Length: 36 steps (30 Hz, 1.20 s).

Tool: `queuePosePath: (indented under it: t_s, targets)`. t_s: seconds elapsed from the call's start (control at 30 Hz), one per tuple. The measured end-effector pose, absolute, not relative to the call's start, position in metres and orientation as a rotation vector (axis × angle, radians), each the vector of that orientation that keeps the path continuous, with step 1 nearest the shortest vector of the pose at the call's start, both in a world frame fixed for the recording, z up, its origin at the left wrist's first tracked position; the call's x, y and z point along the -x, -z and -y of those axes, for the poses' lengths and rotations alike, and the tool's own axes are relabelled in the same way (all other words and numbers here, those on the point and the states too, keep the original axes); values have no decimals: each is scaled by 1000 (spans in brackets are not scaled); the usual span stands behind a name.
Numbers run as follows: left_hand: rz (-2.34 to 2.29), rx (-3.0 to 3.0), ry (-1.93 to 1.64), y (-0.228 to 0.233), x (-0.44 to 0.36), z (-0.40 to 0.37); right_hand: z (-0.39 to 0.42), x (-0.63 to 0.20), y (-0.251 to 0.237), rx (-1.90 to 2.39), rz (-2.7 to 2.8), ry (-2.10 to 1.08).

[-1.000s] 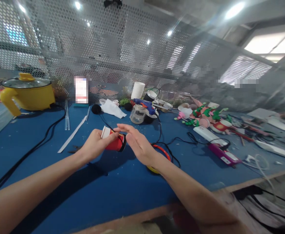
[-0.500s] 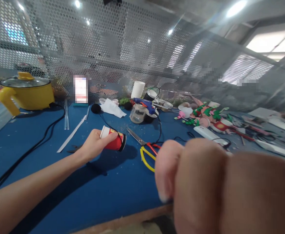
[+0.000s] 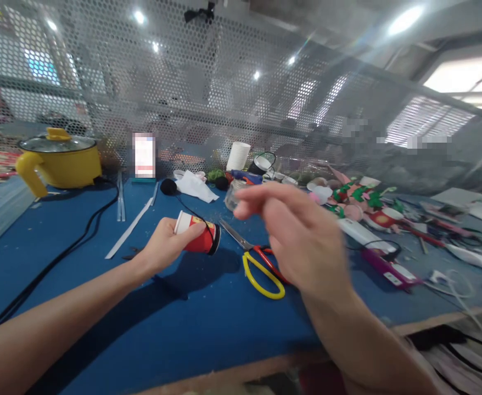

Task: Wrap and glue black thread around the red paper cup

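Mid-frame, the left hand (image 3: 166,241) grips a red cup (image 3: 199,241); right of centre, the right hand (image 3: 302,236) half-curls, any hold unclear.

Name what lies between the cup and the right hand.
Scissors, lying on the blue table, blades toward the cup and handles toward the right hand, as the head view shows.
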State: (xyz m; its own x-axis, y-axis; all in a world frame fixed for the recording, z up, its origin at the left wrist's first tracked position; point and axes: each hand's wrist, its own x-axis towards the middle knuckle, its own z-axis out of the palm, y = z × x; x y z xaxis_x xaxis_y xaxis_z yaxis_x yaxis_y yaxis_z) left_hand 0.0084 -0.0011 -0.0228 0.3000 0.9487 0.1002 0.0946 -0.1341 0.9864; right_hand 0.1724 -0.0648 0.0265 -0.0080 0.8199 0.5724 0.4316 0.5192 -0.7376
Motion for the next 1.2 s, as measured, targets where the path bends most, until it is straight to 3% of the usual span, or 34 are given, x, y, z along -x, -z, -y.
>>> queuePosePath:
  t_s: [0.07,0.23,0.33,0.67,0.93,1.2]
  targets:
    - [-1042,-1513,-1042,20,-8,2,39,-176,-11,1118,1584,-558]
    - [-974,-1553,-1065,20,-6,2,8,-180,32,1067,1494,-1251]
    - [-966,-1565,-1063,24,-5,0,11,-177,42,987,1423,-1382]
    - [-978,-1833,-881,28,-4,1,3,-170,17,1055,1722,-1276]
    - [-1016,-1844,-746,27,-4,-7,9,-166,21,977,2017,-899]
    - [-1049,-1493,-698,18,-7,-3,18,-160,27,962,2172,-611]
